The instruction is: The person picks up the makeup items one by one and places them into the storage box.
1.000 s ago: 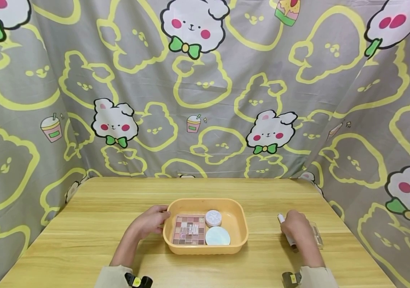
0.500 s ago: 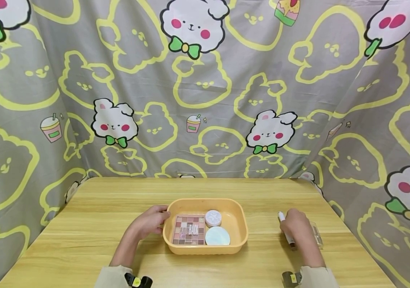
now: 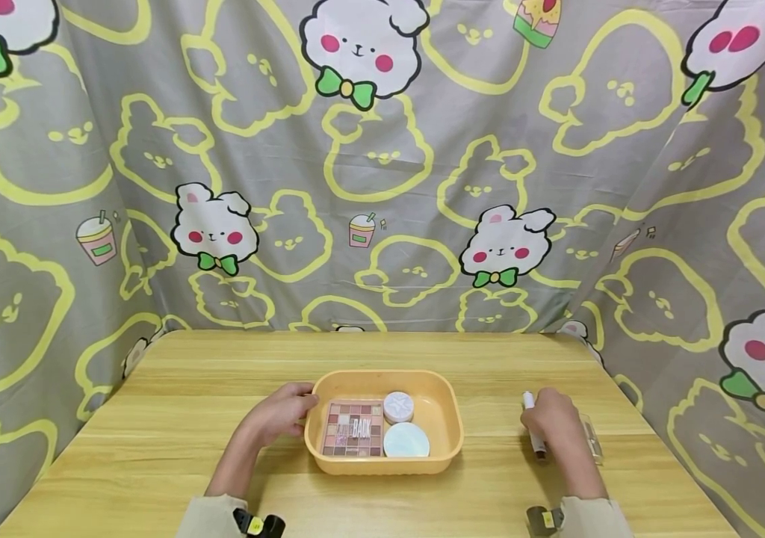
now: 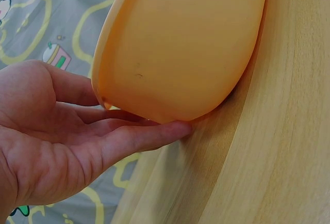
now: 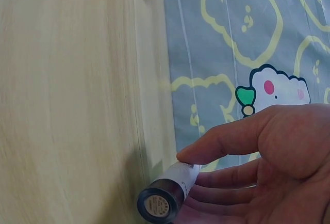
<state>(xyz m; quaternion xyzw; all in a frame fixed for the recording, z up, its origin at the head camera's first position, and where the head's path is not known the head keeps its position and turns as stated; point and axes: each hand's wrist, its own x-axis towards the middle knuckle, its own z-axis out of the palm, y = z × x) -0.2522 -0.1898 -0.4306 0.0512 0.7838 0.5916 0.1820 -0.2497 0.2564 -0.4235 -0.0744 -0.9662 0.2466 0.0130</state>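
A yellow-orange plastic basket point(image 3: 447, 467) stands mid-table. Inside lie a makeup palette point(image 3: 353, 430) marked "BACK", a small white round case point(image 3: 398, 407) and a larger pale round compact point(image 3: 406, 441). At the basket's left end, my left hand point(image 3: 282, 411) touches the outer wall below the rim with fairly straight fingers; the left wrist view shows its thumb point(image 4: 175, 129) along the wall. To the right, my right hand point(image 3: 553, 415) pinches a slim cosmetic tube point(image 5: 178, 180), white with a dark end bearing a round label. The tube's middle is hidden by the fingers.
A clear plastic case point(image 3: 593, 439) lies on the wooden table point(image 3: 234, 351) just right of my right hand, partly covered by it. Patterned grey curtains point(image 3: 389, 164) hang behind the table and on both sides.
The tube in my right hand has turned more upright in the head view, its white end shifting slightly right and away from me. The left hand and the basket stay put.
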